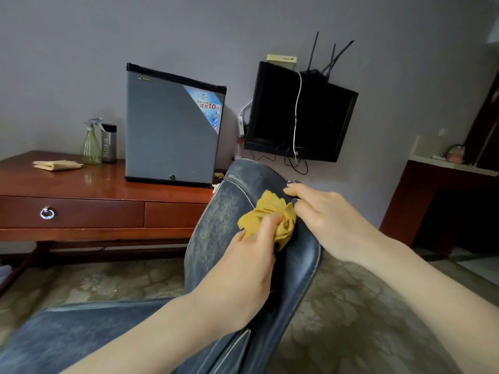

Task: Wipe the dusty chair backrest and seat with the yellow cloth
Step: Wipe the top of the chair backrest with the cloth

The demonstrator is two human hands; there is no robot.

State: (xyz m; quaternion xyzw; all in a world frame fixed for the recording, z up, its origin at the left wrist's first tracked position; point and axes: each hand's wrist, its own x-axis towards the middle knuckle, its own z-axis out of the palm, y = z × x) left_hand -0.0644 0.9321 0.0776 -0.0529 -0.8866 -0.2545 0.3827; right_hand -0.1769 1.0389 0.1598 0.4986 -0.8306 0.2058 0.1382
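A person's left hand [244,268] bunches the yellow cloth [272,217] against the face of a dark blue chair backrest [229,211], fingers curled tight around the wad, while the right hand [318,211] steadies the backrest's far edge, its fingers closed lightly over the rim. The cloth is soft and limp, light enough to crumple into a ball, and looks best held as it is now, gathered in the palm so it cannot slip out during a stroke. The leather-like upholstery seems smooth and firm; a pale dusty film covers the upper and left part, while the strip near the cloth looks darker and cleaner. The seat [67,336] in the foreground also shows a grey haze, so the wiping appears far from done. Beyond the chair, a wooden worktop [108,182] carries a folded beige cloth [57,165], a green spray bottle [91,144], a grey flask [109,143] and a grey mini fridge [172,128]; a dark monitor [299,112] hangs on the wall.
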